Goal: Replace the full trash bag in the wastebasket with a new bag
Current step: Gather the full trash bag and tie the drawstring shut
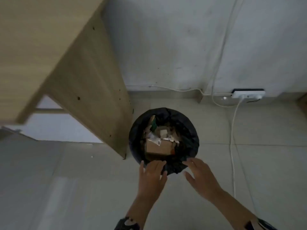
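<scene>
The left hand (153, 173) lies with fingers spread and fairly straight on the near rim of the black trash bag (191, 130), touching the plastic. The right hand (201, 175), just beside it, hovers open at the same rim; whether it touches is unclear. Beyond the fingertips the bag lines a round wastebasket on the tiled floor (265, 163), filled with a cardboard box (158, 147) and crumpled paper. No writing is legible. Left of the hands stands a wooden desk panel (93, 90); far right, a white power strip (248, 94) sits against the wall.

Both arms reach forward and down, forearms bare, patterned sleeves at the bottom edge. Left hand (153, 173) is palm-down, fingers straight and spread a bit. Right hand (201, 175) is open too, thumb splayed out, fingers extended.
</scene>
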Motion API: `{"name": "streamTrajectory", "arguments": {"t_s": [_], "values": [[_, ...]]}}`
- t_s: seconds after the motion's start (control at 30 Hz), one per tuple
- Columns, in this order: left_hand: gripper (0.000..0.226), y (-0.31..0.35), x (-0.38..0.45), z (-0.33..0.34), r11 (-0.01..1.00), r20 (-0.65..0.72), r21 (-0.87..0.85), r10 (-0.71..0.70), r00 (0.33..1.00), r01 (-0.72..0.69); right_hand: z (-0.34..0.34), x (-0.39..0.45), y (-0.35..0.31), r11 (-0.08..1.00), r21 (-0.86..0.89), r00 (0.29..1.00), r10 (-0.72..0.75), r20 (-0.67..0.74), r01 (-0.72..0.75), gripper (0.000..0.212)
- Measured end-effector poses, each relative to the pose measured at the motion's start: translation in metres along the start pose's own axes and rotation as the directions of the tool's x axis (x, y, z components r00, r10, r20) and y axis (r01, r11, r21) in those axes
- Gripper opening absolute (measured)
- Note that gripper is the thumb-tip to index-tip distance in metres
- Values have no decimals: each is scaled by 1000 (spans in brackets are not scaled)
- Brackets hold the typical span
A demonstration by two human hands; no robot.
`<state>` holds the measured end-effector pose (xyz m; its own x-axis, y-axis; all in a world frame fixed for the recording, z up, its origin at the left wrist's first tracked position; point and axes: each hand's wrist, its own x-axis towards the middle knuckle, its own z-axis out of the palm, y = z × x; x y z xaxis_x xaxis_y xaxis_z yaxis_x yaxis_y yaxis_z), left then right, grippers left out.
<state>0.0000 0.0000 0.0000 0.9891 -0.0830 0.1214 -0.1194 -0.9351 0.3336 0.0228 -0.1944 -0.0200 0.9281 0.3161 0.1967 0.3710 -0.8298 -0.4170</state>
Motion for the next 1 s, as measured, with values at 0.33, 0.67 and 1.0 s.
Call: {"name": "streamTrajectory", "arguments": {"t_s": [0.33, 0.67, 1.0], "values": [[26, -62, -17, 138, 995, -312, -36, 82, 946, -98, 128, -2, 53, 925, -209, 888, -369, -276, 319, 31], [42, -41, 4, 98, 988, 91, -132, -66, 994, 78, 96, 19, 30, 985, -64, 963, -172, -209, 162, 22], [17, -33, 13, 90, 984, 128, -158, -64, 990, 84, 101, 5, 40, 805, -413, 863, -499, -81, 426, 64]]}}
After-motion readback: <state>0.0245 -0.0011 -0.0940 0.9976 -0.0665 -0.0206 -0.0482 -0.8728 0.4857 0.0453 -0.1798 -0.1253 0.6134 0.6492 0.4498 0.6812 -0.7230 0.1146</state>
